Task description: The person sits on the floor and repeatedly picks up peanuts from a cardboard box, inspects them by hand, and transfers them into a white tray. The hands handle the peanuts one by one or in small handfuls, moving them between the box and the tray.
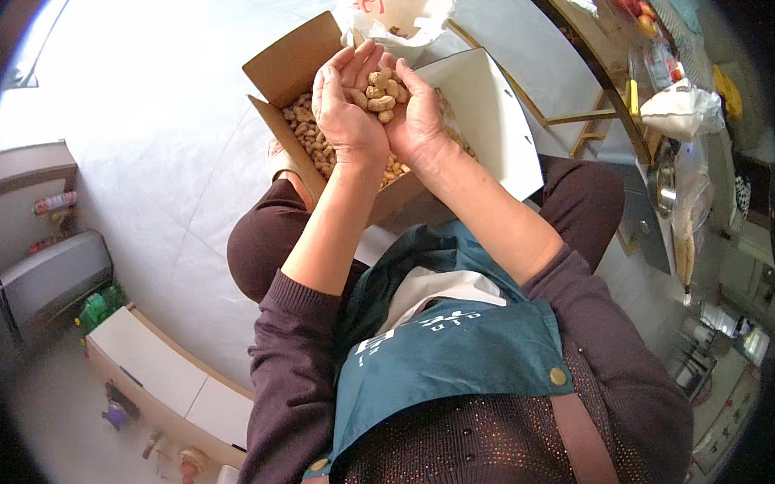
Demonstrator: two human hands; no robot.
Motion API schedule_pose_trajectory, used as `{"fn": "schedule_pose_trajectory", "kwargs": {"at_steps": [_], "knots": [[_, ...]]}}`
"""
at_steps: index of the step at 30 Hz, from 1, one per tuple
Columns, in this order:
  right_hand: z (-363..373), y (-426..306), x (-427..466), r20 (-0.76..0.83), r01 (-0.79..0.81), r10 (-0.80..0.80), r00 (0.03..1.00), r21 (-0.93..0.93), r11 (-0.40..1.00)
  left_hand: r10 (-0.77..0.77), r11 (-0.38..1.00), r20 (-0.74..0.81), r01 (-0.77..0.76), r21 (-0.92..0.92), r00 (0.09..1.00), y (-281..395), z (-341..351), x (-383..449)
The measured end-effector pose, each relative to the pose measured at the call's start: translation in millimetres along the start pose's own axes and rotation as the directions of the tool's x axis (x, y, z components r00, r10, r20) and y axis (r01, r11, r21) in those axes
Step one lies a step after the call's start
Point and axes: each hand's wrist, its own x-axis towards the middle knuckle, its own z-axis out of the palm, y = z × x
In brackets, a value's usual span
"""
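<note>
Several unshelled peanuts (381, 98) rest in my two palms, which are cupped together with the fingers pointing away from me. My left hand (348, 122) supports them from the left, its fingers slightly curled. From the other side my right hand (422, 112) holds them, and the heels of both hands touch. Under the hands stands an open cardboard box (294, 57) holding many more peanuts (313, 137). My hands and forearms hide the middle of the box. Its white-faced flap (496, 121) folds out to the right.
Beyond the box is a bin lined with a white plastic bag (431, 6). A table (563, 26) at the upper right carries fruit (631, 2), a white bag (679, 109) and a metal bowl (666, 184). My knees flank the box. A low white cabinet (170, 365) stands lower left.
</note>
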Motion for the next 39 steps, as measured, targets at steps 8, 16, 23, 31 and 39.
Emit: {"fn": "schedule_pose_trajectory", "kwargs": {"at_steps": [8,16,23,31,39], "knots": [[8.5,22.8,-15.6,0.093,-0.074,0.068,0.993,0.058,0.996,-0.005,0.999,-0.014,0.004,-0.033,1.0,29.6,-13.5,-0.1],[8.1,26.7,-19.7,0.028,-0.027,0.029,0.999,-0.059,0.998,-0.122,0.982,-0.008,0.119,-0.144,0.993,36.0,-24.7,4.8],[3.4,25.0,-10.4,0.101,-0.03,0.043,0.994,-0.122,0.992,-0.028,0.992,0.096,0.039,-0.119,0.995,31.4,-30.2,11.8],[-3.1,-18.1,-17.1,-0.053,-0.23,0.243,0.969,-0.561,0.795,0.044,0.99,0.121,-0.059,0.125,0.992,40.3,-42.6,30.5],[-85.8,-108.3,-18.5,-0.159,-0.049,-0.072,0.985,-0.646,0.762,-0.141,0.875,0.256,0.0,0.483,0.956,25.0,-31.3,21.7]]}}
